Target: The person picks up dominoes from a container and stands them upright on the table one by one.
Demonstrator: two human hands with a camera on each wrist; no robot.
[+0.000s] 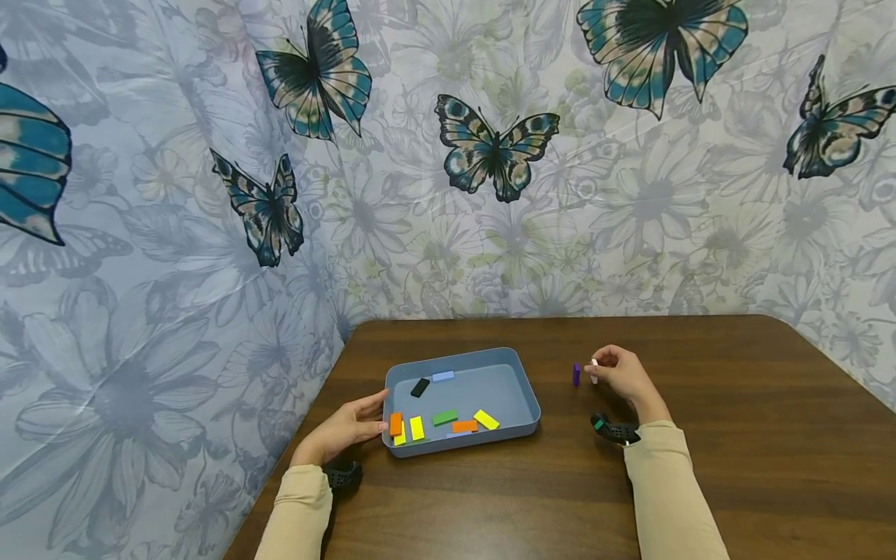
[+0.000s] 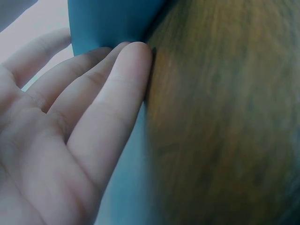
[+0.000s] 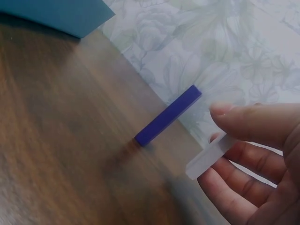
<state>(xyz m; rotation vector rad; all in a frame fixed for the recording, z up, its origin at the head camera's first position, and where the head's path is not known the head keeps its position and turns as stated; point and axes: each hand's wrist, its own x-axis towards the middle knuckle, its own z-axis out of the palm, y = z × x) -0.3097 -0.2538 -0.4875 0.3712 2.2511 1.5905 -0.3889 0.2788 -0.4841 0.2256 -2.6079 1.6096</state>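
Observation:
My right hand (image 1: 628, 379) pinches a small white domino-like block (image 3: 209, 157) between thumb and fingers, at the right of the table. A purple block (image 3: 168, 116) stands upright on the wood just left of it, apart from the fingers. At the left end of a blue-grey tray (image 1: 530, 392), my left hand (image 1: 344, 428) rests with its extended fingers against the outer wall. The left wrist view shows the thumb (image 2: 126, 89) lying straight along that wall (image 2: 108, 23).
Inside the tray lie several blocks: a black one (image 1: 420, 387), a light blue one (image 1: 443, 376), a green one (image 1: 444, 418), plus orange (image 1: 465, 426) and yellow (image 1: 486, 420) ones. The brown table (image 1: 518, 502) meets a butterfly-patterned wall covering (image 1: 448, 264) behind and at left.

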